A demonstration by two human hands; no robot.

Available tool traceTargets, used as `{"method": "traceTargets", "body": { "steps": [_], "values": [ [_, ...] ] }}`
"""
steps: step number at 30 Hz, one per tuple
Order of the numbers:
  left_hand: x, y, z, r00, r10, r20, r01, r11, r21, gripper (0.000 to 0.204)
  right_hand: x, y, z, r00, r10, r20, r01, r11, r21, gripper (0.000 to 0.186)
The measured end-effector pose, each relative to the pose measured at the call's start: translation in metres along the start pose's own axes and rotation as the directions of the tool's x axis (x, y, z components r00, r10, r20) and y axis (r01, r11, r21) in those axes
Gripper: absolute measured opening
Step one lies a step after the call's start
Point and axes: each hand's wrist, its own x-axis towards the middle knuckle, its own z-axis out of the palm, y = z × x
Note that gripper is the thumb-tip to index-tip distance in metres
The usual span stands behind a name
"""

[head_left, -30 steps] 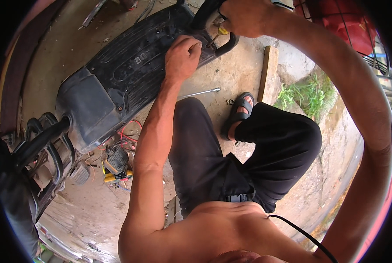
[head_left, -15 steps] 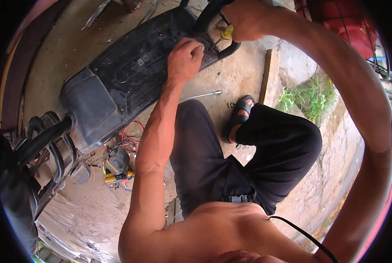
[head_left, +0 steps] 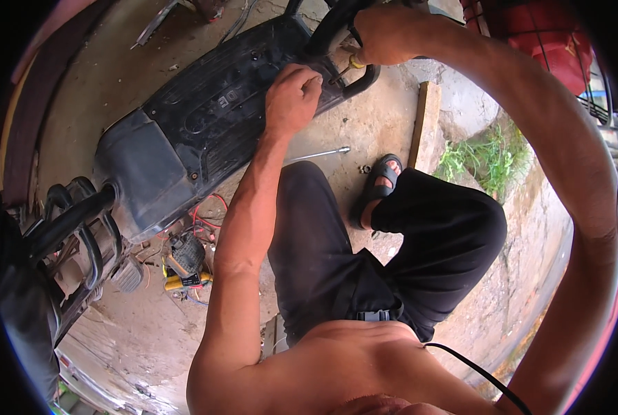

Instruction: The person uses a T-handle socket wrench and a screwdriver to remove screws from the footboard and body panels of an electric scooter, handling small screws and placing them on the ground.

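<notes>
The black plastic footboard (head_left: 219, 117) of a vehicle slants across the upper left, its surface scuffed. On its right end my left hand (head_left: 291, 100) rests with curled fingers; whatever may be in them is hidden. My right hand (head_left: 386, 36) is closed round a screwdriver (head_left: 355, 61) with a yellowish handle, beside the black tubular bar (head_left: 363, 81). The screwdriver's shaft slants down toward the footboard's right edge; its tip is hard to make out.
A long metal rod tool (head_left: 326, 152) lies on the ground by my knee. A wooden plank (head_left: 426, 124) and grass (head_left: 485, 159) are to the right. Red wires (head_left: 208, 205) and a yellow-and-black device (head_left: 184, 281) lie below the footboard. Black bars (head_left: 70, 214) stand at left.
The screwdriver's handle shows less beside my right hand, which has shifted slightly. My left hand stays in place on the footboard; the whole view has dropped a little.
</notes>
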Motion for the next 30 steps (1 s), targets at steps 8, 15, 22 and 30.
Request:
{"method": "traceTargets", "body": {
  "steps": [8,15,22,30],
  "values": [
    [0.000,0.003,-0.007,0.999,-0.034,0.019,0.034,0.999,-0.023,0.010,-0.046,-0.030,-0.050,0.989,0.091,-0.113,-0.093,0.995,-0.018,0.023],
    [0.004,0.011,0.007,1.000,-0.001,0.020,0.001,1.000,-0.001,0.010,-0.006,0.011,0.008,0.971,-0.210,0.117,0.239,0.890,-0.389,0.015],
    [0.001,0.004,-0.002,1.000,-0.018,-0.001,0.018,1.000,-0.020,0.009,-0.051,-0.041,-0.039,0.906,0.351,-0.238,-0.295,0.925,0.240,0.037],
    [0.002,0.007,0.002,1.000,-0.022,0.006,0.022,0.999,-0.026,0.010,-0.036,-0.036,-0.045,0.916,0.400,-0.013,-0.368,0.855,0.364,0.033]
  ]
}}
